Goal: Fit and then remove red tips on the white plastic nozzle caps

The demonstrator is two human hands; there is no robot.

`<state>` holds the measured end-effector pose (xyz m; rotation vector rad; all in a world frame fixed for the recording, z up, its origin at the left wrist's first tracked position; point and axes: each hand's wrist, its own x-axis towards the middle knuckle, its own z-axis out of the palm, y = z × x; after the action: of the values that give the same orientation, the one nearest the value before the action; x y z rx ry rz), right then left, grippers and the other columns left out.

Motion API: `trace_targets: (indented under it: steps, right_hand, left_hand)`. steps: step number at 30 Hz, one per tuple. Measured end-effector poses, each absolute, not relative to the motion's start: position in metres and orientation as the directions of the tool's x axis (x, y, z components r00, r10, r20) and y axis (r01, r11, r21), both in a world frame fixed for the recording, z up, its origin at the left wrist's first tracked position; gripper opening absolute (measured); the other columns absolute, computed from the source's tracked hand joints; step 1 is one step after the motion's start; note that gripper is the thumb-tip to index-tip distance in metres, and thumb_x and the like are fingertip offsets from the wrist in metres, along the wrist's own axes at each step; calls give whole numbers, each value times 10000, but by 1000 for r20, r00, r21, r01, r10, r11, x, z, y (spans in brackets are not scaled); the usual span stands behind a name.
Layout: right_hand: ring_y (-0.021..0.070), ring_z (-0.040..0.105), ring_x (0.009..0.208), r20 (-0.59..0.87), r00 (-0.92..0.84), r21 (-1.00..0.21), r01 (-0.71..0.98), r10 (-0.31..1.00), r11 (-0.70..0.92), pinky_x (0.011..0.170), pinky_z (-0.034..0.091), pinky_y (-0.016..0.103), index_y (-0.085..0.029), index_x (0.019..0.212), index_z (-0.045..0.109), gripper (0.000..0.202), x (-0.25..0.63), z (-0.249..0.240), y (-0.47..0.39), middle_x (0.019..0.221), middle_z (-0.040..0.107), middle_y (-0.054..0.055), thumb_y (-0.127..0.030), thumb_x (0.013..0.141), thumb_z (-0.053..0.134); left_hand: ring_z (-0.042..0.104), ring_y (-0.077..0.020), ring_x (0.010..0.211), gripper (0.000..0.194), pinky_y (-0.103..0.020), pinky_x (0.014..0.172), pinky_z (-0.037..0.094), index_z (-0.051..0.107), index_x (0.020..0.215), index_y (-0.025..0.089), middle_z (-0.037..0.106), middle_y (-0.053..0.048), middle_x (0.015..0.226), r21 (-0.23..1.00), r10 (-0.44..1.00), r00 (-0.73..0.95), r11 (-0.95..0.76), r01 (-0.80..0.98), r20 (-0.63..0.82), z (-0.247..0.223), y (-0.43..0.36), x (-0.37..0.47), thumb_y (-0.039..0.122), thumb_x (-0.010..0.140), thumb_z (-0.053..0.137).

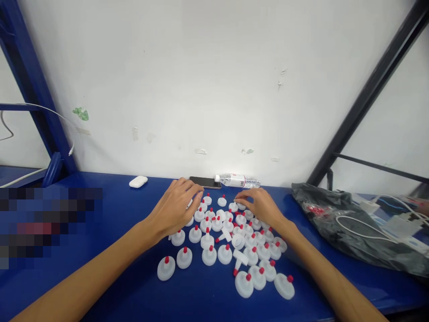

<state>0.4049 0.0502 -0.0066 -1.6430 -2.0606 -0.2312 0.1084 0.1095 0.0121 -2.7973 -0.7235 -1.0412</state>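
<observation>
Many white round caps with red-tipped nozzles (209,255) are spread over the blue table, most of them standing nozzle up and a few tipped on their sides. My left hand (179,203) is over the back left of the group, its fingers bent down and partly covering a white piece. At the back right, my right hand (258,203) has thumb and forefinger close together at a cap (233,207). Whether either hand grips a cap cannot be made out; the fingertips are small and partly hidden.
Along the wall lie a white case (138,181), a dark phone (205,182) and a clear plastic bottle (237,180). A dark plastic bag (335,228) with white cables and packets fills the right side. Blue table surface (110,201) shows at left, beside a blue frame post.
</observation>
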Motion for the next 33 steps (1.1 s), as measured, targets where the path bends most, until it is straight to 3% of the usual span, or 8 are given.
trace_targets:
  steps: [9, 16, 19, 21, 23, 25, 30, 33]
  right_hand:
    - [258, 635, 1104, 426, -268, -50, 946, 864, 319, 984, 430, 411, -229, 1194, 681, 280, 378, 7, 58, 1151, 724, 61, -379, 1002, 542]
    - [232, 695, 786, 364, -323, -1, 938, 873, 347, 901, 444, 391, -221, 808, 760, 72, 357, 26, 94, 778, 756, 32, -251, 869, 737]
    - [186, 695, 814, 436, -304, -117, 914, 847, 388, 792, 473, 295, -241, 933, 751, 165, 344, 46, 77, 883, 766, 7, -351, 955, 630]
    - [168, 691, 831, 497, -305, -305, 815, 813, 493, 757, 474, 262, -239, 951, 734, 218, 331, 57, 62, 906, 761, -3, -408, 970, 597]
    - [156, 675, 789, 524, -326, -363, 751, 787, 552, 744, 461, 259, -227, 912, 714, 266, 318, 59, 50, 869, 748, -3, -430, 988, 561]
    - [153, 647, 746, 538, -331, -306, 781, 776, 545, 755, 436, 277, -212, 888, 674, 291, 309, 54, 43, 819, 726, 1, -433, 1008, 526]
    - [157, 542, 671, 528, -408, 67, 894, 745, 442, 878, 356, 364, -189, 855, 553, 344, 308, 33, 45, 740, 653, 15, -337, 1080, 339]
    - [149, 499, 630, 504, -432, 72, 884, 748, 463, 854, 344, 347, -198, 807, 507, 370, 313, 31, 45, 661, 588, -4, -316, 1082, 288]
  left_hand:
    - [544, -243, 997, 287, -444, 895, 441, 630, 1100, 155, 674, -81, 1060, 63, 395, 669, -884, 463, 629, 13, 107, 109, 238, 1012, 370]
    - [553, -252, 1009, 275, -449, 890, 458, 637, 1108, 167, 672, -80, 1052, 70, 394, 652, -883, 465, 648, 13, 105, 108, 251, 1003, 398]
    - [544, -272, 1076, 380, -455, 934, 470, 581, 1266, 171, 654, -94, 1145, 99, 384, 604, -888, 450, 699, 9, 103, 112, 379, 948, 562]
    - [555, -280, 1085, 537, -459, 939, 481, 531, 1339, 166, 654, -105, 1185, 114, 377, 570, -890, 442, 730, 6, 102, 116, 449, 897, 644]
    - [591, -262, 1030, 487, -438, 899, 502, 557, 1303, 183, 686, -88, 1146, 125, 374, 555, -892, 433, 743, 3, 102, 118, 443, 901, 648]
    - [616, -241, 955, 352, -411, 840, 514, 610, 1210, 204, 718, -58, 1068, 117, 368, 558, -894, 433, 744, 1, 103, 119, 398, 918, 638]
    - [604, -252, 871, 229, -417, 752, 503, 648, 1103, 163, 733, -61, 947, -101, 236, 595, -874, 476, 768, 6, 101, 116, 277, 905, 642]
    - [598, -257, 852, 181, -422, 733, 490, 653, 1058, 141, 724, -78, 908, -246, 166, 647, -833, 496, 744, 12, 96, 117, 232, 912, 597]
